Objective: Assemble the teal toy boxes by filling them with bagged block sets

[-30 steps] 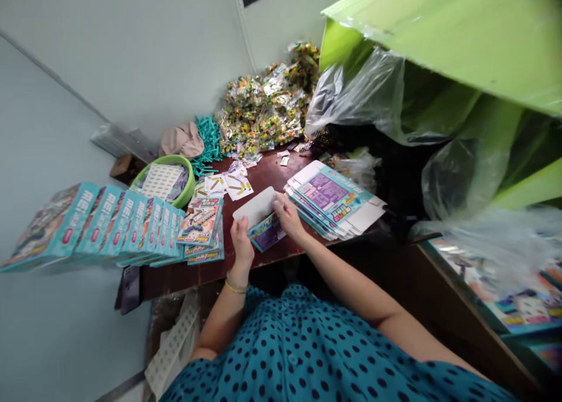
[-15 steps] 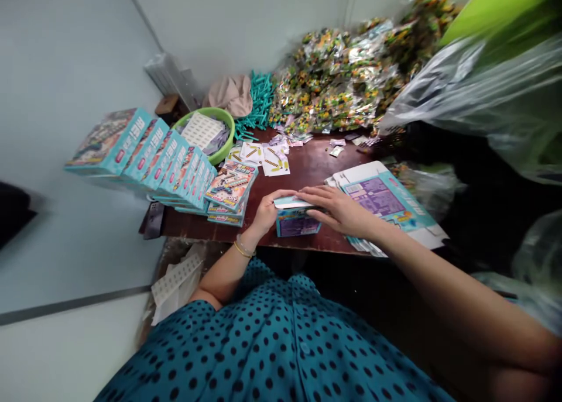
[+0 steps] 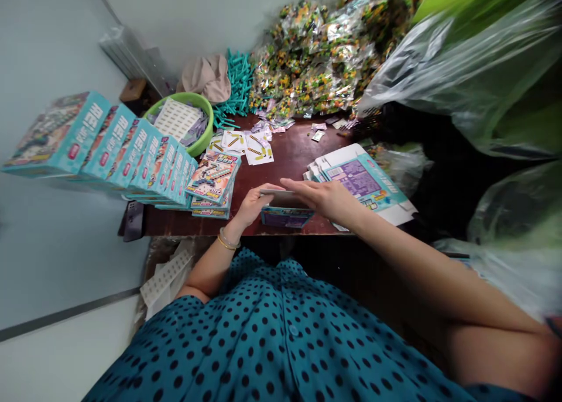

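At the near edge of the dark reddish wooden bench (image 3: 298, 156), the small teal-and-purple printed cardboard box (image 3: 285, 218) sits gripped at its end by the left hand (image 3: 251, 204), fingers curled, with the right hand (image 3: 327, 198) fingers spread flat on its lid; flap-closing apparently, next needing firm downward pressure.

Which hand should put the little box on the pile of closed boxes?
Probably the left. The left hand grips the small box at its left end, beside the closed boxes. The right hand lies flat on its top, nearer the flat cartons.
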`<state>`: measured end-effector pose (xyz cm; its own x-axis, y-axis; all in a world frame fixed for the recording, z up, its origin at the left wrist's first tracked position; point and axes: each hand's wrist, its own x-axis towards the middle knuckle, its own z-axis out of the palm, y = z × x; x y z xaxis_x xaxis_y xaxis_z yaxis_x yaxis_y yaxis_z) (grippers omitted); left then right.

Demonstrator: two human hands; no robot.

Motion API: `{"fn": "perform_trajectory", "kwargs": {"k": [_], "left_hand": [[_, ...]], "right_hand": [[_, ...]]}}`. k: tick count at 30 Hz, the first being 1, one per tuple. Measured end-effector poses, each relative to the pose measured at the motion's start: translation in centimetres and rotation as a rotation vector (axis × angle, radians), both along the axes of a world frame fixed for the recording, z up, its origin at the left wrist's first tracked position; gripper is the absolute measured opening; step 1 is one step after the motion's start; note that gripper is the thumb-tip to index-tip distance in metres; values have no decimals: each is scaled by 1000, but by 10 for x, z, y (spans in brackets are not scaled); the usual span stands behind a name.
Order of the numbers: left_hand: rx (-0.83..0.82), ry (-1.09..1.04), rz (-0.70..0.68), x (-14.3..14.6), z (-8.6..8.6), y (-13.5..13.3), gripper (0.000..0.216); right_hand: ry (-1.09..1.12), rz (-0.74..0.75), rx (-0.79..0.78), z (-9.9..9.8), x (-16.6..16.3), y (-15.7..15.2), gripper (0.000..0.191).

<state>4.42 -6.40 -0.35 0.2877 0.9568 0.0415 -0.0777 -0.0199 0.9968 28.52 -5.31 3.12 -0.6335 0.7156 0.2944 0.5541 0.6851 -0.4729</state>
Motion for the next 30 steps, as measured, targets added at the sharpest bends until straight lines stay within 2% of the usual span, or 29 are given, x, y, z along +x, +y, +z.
{"fn": "perform_trajectory", "kwargs": {"k": [3, 7, 10, 15, 17, 20, 23, 26, 28, 30], "left_hand": [[0, 5, 26, 2, 1, 2, 23], [43, 15, 59, 3, 0, 5, 25], [39, 31, 73, 4, -2, 7, 28], [51, 31, 53, 6, -4, 4, 29], [75, -47, 57, 7, -5, -1, 39], [141, -167, 173, 7, -8, -13, 53], [235, 12, 221, -3, -12, -24, 50], [311, 219, 129, -15, -18, -25, 38], [311, 248, 117, -18, -26, -24, 37], [277, 243, 163, -15, -40, -23, 48]], "right_hand": [[-171, 103, 126, 1, 5, 7, 60], [-222, 98, 196, 2, -1, 9, 45], [-127, 40, 154, -4, -9, 1, 43], [79, -85, -21, -8, -17, -5, 39], [71, -89, -17, -6, -18, -4, 38], [-32, -65, 47, -3, -14, -1, 39], [-122, 15, 103, -6, -6, -5, 41], [-158, 73, 129, -14, -1, -13, 47], [-146, 60, 112, -18, 0, -15, 51], [-122, 44, 92, -22, -1, -11, 51]]}}
